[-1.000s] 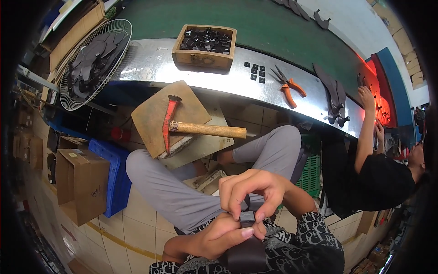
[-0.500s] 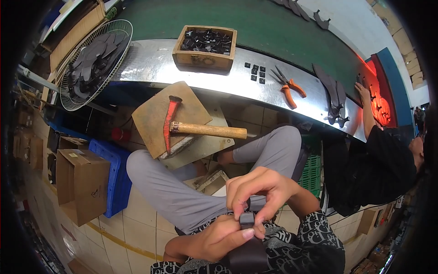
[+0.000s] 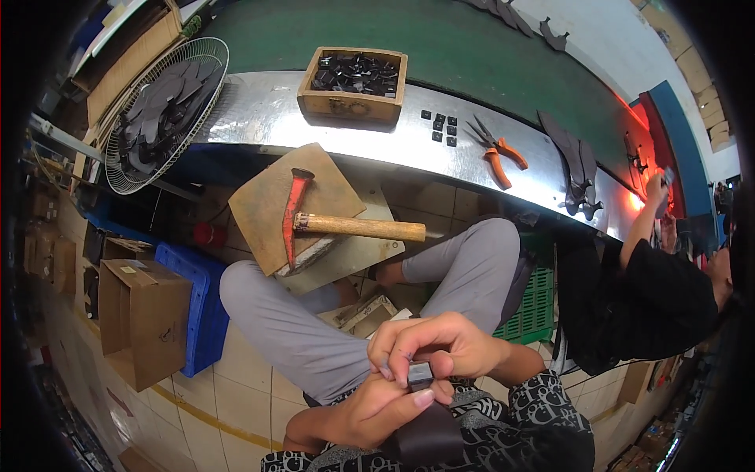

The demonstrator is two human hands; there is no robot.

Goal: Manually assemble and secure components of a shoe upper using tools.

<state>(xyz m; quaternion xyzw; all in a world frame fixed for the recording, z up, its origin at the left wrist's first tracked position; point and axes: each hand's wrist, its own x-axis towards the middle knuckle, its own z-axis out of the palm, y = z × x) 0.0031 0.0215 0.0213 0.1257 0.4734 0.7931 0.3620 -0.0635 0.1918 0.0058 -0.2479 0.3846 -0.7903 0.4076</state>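
My left hand (image 3: 385,413) is closed around a dark brown shoe sole (image 3: 429,437), held low in front of my body. A small squared block heel (image 3: 420,374) points up from it between my fingers. My right hand (image 3: 444,346) bends over the heel from above, thumb and fingertips closed on its sides. Part of the sole is hidden by my left fingers. A hammer with a red head and wooden handle (image 3: 358,226) lies on a tan board (image 3: 330,177) beyond my knees.
On the metal bench edge (image 3: 259,102) stand a wooden box (image 3: 350,106) of small black parts, several black square pieces (image 3: 438,126), orange-handled pliers (image 3: 497,153) and dark soles (image 3: 578,161). A wire basket (image 3: 224,59) holds more soles. A co-worker (image 3: 637,299) sits right, beside a green belt (image 3: 472,55).
My right hand has shifted slightly left, its fingers moving around the heel. The co-worker's hand has drawn back from the red-lit area and now lifts a dark piece.
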